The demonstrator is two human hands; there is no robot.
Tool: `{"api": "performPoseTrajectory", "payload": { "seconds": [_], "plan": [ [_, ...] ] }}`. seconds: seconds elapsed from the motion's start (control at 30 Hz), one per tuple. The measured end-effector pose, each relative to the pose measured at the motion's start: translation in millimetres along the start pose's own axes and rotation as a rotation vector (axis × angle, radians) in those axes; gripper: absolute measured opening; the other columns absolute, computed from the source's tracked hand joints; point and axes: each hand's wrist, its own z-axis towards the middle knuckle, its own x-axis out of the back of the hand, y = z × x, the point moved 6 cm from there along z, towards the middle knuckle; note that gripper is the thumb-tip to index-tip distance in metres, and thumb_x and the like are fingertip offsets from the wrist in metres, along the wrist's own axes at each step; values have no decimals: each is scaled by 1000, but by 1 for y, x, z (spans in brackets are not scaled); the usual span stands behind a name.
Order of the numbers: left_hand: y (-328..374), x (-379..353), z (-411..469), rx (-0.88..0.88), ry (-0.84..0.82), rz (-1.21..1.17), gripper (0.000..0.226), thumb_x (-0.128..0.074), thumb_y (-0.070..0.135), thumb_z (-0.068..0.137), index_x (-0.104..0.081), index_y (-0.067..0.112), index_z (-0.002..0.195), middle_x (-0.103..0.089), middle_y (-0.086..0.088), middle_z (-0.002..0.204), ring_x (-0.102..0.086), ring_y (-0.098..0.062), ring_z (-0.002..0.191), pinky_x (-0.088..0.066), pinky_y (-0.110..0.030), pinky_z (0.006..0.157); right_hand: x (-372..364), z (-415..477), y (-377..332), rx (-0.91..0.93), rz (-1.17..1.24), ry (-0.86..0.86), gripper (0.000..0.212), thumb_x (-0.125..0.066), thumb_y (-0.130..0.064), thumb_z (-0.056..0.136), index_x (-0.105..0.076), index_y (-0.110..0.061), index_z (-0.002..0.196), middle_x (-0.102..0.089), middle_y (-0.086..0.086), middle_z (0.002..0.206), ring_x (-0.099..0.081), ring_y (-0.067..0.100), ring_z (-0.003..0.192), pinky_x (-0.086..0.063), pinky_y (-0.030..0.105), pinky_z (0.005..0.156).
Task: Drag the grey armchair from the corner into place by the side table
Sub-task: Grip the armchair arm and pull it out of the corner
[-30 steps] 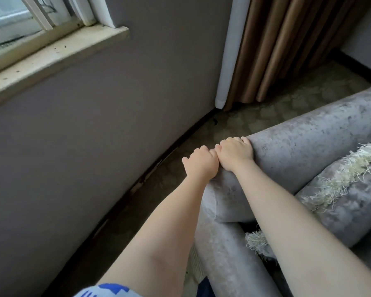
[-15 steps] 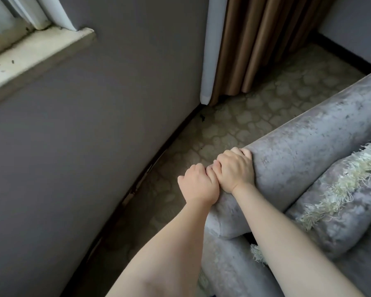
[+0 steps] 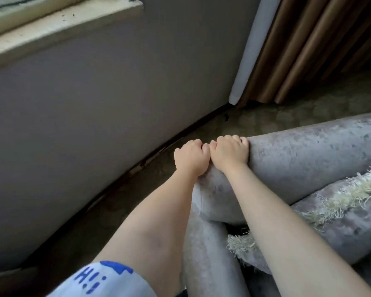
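Note:
The grey armchair (image 3: 308,153) fills the lower right, its rounded velvet back rail running up to the right. My left hand (image 3: 191,156) and my right hand (image 3: 228,152) sit side by side, both curled over the near end of that rail, fingers wrapped down its far side. A grey cushion with a cream fringe (image 3: 341,202) lies on the seat just behind my right forearm. The side table is out of view.
A grey wall (image 3: 94,103) with a window sill (image 3: 58,33) stands close on the left. Brown curtains (image 3: 308,43) hang in the corner beyond. A narrow strip of patterned floor (image 3: 255,123) separates the chair from the wall.
My view has shifted: the window sill shows more at the top left and the curtains stand closer. Both hands keep the same grip on the chair's back rail.

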Motion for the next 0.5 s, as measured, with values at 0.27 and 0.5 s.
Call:
{"api": "performPoseTrajectory", "payload": {
  "seconds": [0.27,0.5],
  "plan": [
    [10,4,-44,102,-105,16,28,-24,33,91,-45,16,82,-54,-4,90,-47,-24,82,-29,-41,78,6,-32,9,87,-79,-180,50,-16,-37,98,-57,-16,118,-55,7,127,-46,26,121,-26,41,103],
    [-17,18,-87,93,-118,82,34,-20,31,93,-50,15,88,-54,-4,96,-52,-25,91,-29,-42,81,2,-74,-20,120,-61,-102,47,-22,-34,96,-63,-13,106,-61,8,117,-50,26,114,-27,42,102]
  ]
}}
